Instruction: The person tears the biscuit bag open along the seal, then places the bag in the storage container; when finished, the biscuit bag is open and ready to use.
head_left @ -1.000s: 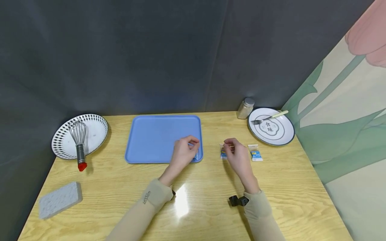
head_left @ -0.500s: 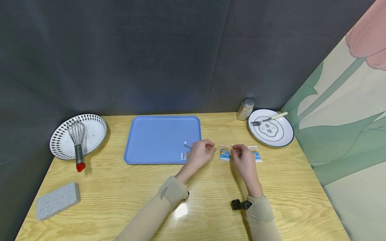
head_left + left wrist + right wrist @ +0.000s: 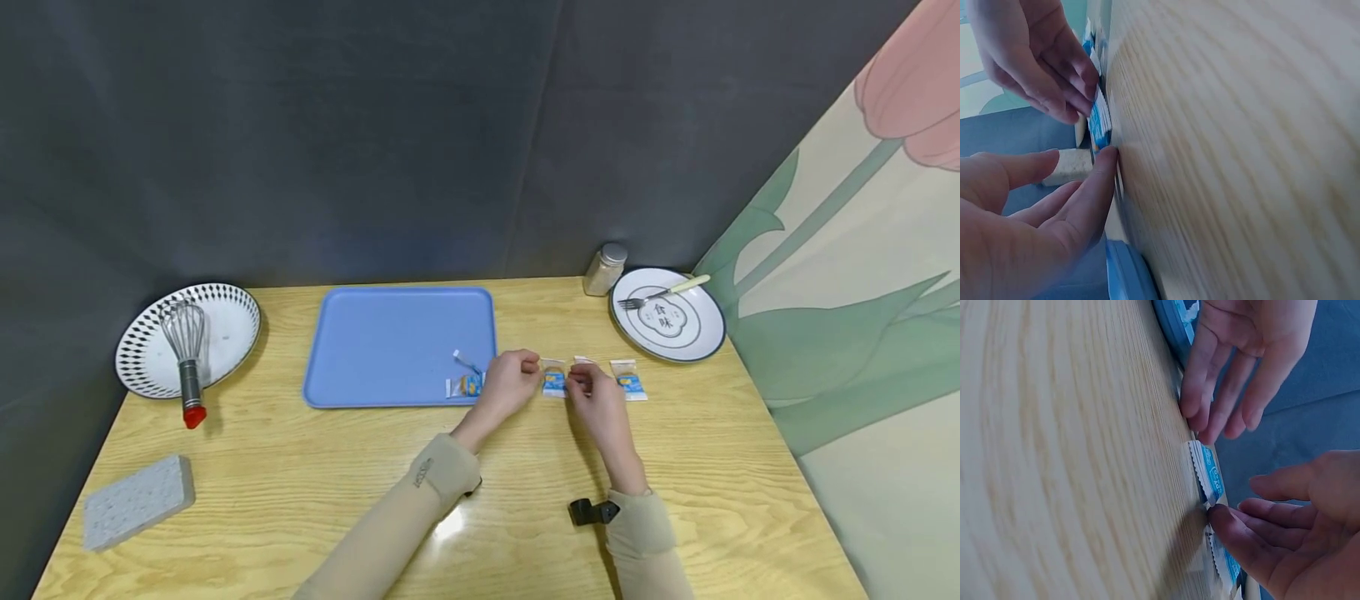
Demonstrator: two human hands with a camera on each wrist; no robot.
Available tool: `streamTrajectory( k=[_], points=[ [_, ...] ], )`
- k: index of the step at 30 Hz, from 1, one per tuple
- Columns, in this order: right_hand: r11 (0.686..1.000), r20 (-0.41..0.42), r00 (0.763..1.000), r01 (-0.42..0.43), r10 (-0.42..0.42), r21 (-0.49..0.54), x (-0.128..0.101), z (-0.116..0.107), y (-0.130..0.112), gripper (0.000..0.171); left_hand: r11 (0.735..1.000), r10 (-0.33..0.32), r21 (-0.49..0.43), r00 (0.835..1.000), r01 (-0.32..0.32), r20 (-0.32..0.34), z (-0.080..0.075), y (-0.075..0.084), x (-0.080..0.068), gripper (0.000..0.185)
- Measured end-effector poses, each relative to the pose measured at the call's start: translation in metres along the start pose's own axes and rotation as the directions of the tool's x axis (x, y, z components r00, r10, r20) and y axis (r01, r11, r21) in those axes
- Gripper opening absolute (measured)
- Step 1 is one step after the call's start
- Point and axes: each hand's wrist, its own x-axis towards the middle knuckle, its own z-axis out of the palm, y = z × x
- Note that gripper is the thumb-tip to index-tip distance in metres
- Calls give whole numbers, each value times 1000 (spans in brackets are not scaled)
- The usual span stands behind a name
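Note:
Small blue-and-white snack packets lie on the wooden table: one packet (image 3: 554,382) between the two hands, another packet (image 3: 630,382) to the right, and one mostly hidden behind the right hand. My left hand (image 3: 512,383) is beside the tray's right edge, its fingertips close to the middle packet's left side. Its thumb and fingers stand apart in the left wrist view, near the packet (image 3: 1100,119). My right hand (image 3: 602,400) reaches the same packet's right side; in the right wrist view a fingertip meets the end of the packet (image 3: 1208,472). The blue tray (image 3: 390,350) holds more packets (image 3: 471,385) near its right corner.
At left, a whisk (image 3: 187,350) lies on a patterned plate (image 3: 236,321), with a grey sponge-like block (image 3: 138,502) in front. At the back right are a shaker jar (image 3: 604,271) and a white plate (image 3: 697,329) bearing a fork (image 3: 675,289).
My left hand has let go of a packet in the tray and moved right toward the packets on the table. The right hand shifted right, then slightly back left.

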Motion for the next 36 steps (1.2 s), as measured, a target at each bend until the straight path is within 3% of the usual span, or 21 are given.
streamTrajectory(
  k=[6, 12, 21, 27, 30, 36],
  points=[
    [999, 8, 999, 41, -41, -17, 0, 1, -2, 20, 1000, 8, -22, 1000, -7, 21, 4, 3, -1, 28],
    [1000, 29, 999, 21, -21, 8, 0, 2, -1, 23, 999, -2, -45, 1000, 3, 25, 6, 4, -3, 28],
    [993, -1, 1000, -27, 27, 119, -3, 1, -3, 26, 966, -69, -246, 997, 77, 42, 2, 0, -6, 29],
    [962, 26, 998, -63, 58, 264, -4, 4, -10, 35, 938, -63, -339, 997, 71, 36, -7, -2, -13, 27],
    [947, 39, 997, -72, 63, 313, -5, 7, -14, 39, 933, -49, -355, 998, 56, 28, -13, -4, -15, 25],
    [916, 76, 991, -128, 107, 381, -8, 11, -22, 48, 958, 4, -286, 1000, -6, -6, -25, -8, -16, 24]
  ],
)
